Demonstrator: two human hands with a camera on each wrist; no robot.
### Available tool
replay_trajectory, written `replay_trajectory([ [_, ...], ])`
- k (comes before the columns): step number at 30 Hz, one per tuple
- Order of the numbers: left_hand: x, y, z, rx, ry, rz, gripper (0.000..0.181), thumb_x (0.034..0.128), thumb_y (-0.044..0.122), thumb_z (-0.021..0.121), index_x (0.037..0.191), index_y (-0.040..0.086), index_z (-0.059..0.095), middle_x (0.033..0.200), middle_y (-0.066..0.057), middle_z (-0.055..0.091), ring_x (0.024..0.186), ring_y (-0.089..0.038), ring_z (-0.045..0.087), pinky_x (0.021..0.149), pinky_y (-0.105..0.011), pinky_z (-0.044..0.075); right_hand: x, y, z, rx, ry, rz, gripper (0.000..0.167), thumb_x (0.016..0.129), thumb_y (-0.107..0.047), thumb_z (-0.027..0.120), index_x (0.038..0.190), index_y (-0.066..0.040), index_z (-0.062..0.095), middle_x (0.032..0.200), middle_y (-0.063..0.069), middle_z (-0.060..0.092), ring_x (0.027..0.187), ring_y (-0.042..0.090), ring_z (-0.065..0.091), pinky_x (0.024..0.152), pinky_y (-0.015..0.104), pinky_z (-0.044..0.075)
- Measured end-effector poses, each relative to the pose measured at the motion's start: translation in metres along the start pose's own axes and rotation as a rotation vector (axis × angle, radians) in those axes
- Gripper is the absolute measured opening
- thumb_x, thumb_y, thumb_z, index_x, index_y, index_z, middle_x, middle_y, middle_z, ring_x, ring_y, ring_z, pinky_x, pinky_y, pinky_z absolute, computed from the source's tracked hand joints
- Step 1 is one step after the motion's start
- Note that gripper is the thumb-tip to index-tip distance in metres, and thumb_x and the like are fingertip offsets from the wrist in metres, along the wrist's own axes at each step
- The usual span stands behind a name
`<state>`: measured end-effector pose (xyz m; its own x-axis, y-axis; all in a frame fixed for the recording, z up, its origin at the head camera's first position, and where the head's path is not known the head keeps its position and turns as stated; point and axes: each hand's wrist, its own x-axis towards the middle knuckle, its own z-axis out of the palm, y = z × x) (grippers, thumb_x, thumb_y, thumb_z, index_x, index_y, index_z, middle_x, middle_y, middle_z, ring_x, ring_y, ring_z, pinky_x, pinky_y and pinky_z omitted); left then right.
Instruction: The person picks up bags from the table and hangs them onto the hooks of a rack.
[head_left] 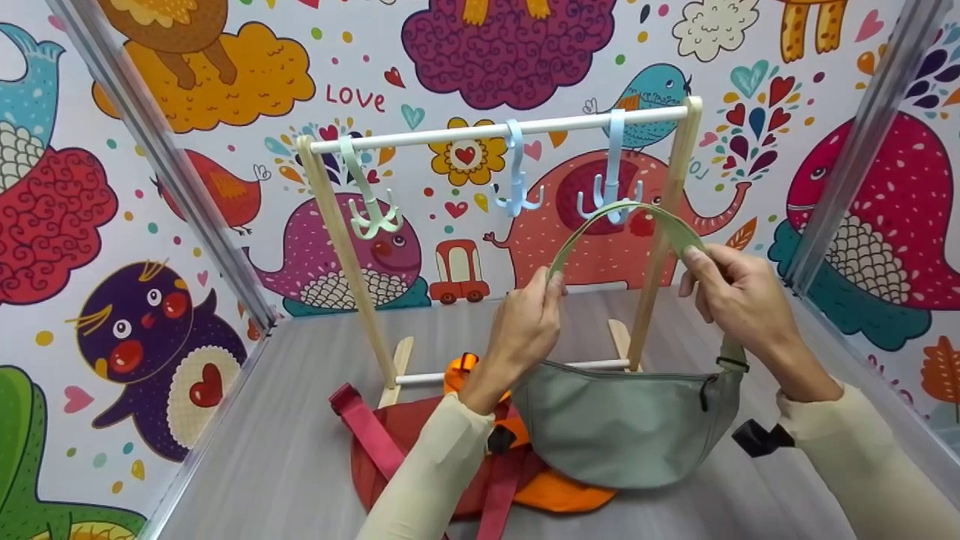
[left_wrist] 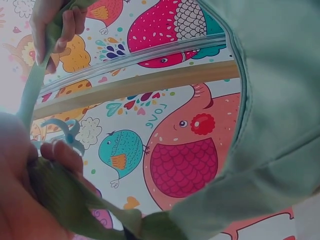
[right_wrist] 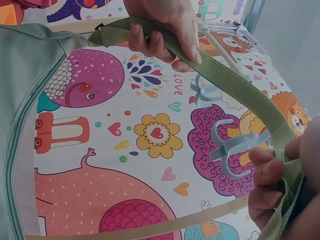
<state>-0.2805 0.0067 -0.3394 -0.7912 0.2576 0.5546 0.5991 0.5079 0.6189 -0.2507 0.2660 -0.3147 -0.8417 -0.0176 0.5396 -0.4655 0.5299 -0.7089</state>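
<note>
- The green strap (head_left: 671,225) of a grey-green bag (head_left: 622,427) is gripped at two places, by the left hand (head_left: 525,322) and by the right hand (head_left: 742,300); between them it is arched upward in a loop.
- The strap is pinched between thumb and curled fingers in each hand; in the right wrist view, it is seen folded over itself in the nearer hand.
- The body of the bag is hung below both hands and held up in front of the stand (head_left: 349,262); its upper left end is partly hidden by the left hand and wrist.
- The bag is shaped like a half-moon, with a rounded bottom and a smooth, plain surface; its upper edge is lined with a zipper (head_left: 637,373), and a dark pull (head_left: 705,391) is seen near the right end.
- The strap is joined at the right end beside a dark buckle (head_left: 733,364).
- Behind the loop, a blue hook (head_left: 613,172) is hung from the white rod (head_left: 450,136) of the stand.
- On the table (head_left: 300,435), a red bag (head_left: 466,472) and an orange item (head_left: 566,491) are partly covered by the left arm and the grey-green bag.
</note>
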Motion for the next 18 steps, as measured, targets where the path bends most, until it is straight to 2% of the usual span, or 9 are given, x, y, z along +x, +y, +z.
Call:
replay_trajectory([
  [9,0.0011,0.0036,0.0033,-0.013,-0.004,-0.004,0.026,0.1070,0.025,0.042,0.098,0.006,0.058,0.058,0.005,0.036,0.046,-0.009,0.035,0.044,-0.019,0.026,0.0037,-0.0001,0.0010,-0.016,0.014,0.021,0.030,0.105,-0.027,0.048,0.105,-0.004,0.067,0.070,-0.002,0.058,0.049,0.015,0.049,0.041,0.027,0.039],
  [18,0.0030,0.0069,0.0055,-0.003,0.003,-0.003,0.029,0.1072,0.025,0.041,0.097,0.006,0.060,0.059,0.005,0.036,0.048,-0.009,0.034,0.046,-0.021,0.026,0.0061,-0.0001,0.0029,-0.002,0.005,0.035,0.032,0.105,-0.029,0.047,0.107,-0.003,0.066,0.072,0.001,0.059,0.049,0.015,0.050,0.042,0.028,0.038],
])
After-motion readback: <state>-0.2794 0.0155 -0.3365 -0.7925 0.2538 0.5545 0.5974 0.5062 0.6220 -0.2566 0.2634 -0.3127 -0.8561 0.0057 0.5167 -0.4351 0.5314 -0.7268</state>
